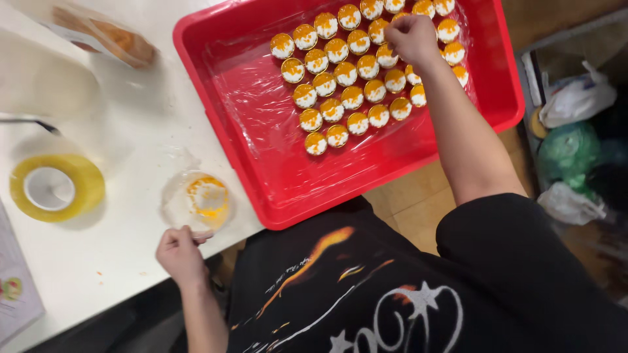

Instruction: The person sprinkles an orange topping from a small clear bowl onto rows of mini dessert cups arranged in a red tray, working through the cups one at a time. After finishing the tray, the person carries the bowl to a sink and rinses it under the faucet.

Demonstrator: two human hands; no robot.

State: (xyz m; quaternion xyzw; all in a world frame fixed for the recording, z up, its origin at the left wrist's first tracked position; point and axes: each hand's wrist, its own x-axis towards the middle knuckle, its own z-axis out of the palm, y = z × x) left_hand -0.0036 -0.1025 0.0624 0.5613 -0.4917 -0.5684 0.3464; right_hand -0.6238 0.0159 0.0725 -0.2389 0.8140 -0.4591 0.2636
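Observation:
My right hand (411,37) reaches into a red tray (275,176) lined with clear film, fingers closed among several small round pieces topped white and orange (347,98); whether it holds one is hidden. My left hand (178,253) rests at the white table's front edge, pinching the rim of a clear plastic lid or dish (196,202) smeared with orange and white.
A roll of yellowish tape (55,187) lies left on the white table (118,274). A clear bag with brown contents (108,36) sits at the back. Plastic bags (575,104) are piled on the floor at right.

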